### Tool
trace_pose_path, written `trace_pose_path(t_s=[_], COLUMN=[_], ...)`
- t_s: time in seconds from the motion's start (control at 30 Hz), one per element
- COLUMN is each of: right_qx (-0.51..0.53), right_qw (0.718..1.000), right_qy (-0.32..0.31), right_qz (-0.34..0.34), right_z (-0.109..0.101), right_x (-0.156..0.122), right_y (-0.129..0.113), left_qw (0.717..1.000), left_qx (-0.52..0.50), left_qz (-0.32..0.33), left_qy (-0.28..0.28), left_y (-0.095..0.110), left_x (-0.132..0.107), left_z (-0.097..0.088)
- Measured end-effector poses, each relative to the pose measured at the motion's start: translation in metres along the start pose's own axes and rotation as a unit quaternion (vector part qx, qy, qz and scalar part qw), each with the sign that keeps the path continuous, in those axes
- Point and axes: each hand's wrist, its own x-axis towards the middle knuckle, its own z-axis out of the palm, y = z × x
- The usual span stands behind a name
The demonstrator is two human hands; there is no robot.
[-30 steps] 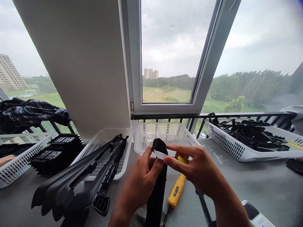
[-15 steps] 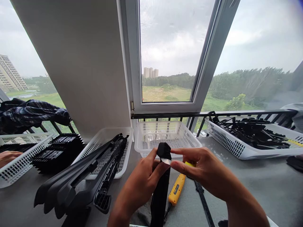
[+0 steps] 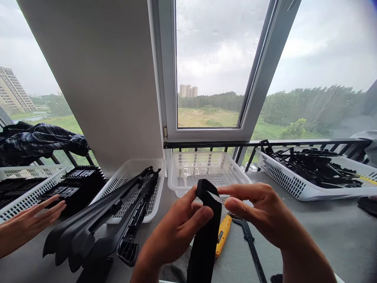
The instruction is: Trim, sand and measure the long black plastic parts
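My left hand is closed around a long black plastic trim piece, which stands up with its curved end at the top. In my right hand a thin, shiny knife blade is pinched between thumb and fingers; its handle is hidden. The blade lies against the edge near the trim piece's upper end. Just behind, on the table, rest a yellow corded hand tool and a black caliper.
Left of my hands, more black trim pieces lean on a white basket. Another white basket stands ahead; a third at right holds black parts. Another person's hand reaches in beside stacked black grilles.
The trim piece has turned, showing its broad side. My right thumb and the blade have shifted slightly right. The other person's hand has come out of the left basket towards the stacked grilles.
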Motion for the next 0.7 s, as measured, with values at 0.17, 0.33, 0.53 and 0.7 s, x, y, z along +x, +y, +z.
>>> trace_pose_path(t_s=[0.17, 0.33, 0.53, 0.7], right_qx=[0.057, 0.079, 0.074, 0.053], right_qw=[0.998, 0.996, 0.993, 0.996], right_qy=[0.005, 0.011, 0.035, 0.006], right_qz=[-0.012, 0.03, 0.081, 0.069], right_z=[0.004, 0.005, 0.007, 0.008], right_x=[0.001, -0.003, -0.006, -0.002], right_y=[-0.007, -0.011, -0.021, -0.018], left_qw=[0.998, 0.996, 0.996, 0.994], left_qx=[-0.055, -0.058, -0.027, -0.027], left_qz=[0.032, 0.031, 0.005, 0.035], left_qy=[0.011, 0.06, 0.09, 0.098], left_y=[0.002, -0.006, -0.005, -0.002], left_x=[-0.001, 0.001, 0.0, 0.0], left_z=[0.001, 0.001, 0.0, -0.001])
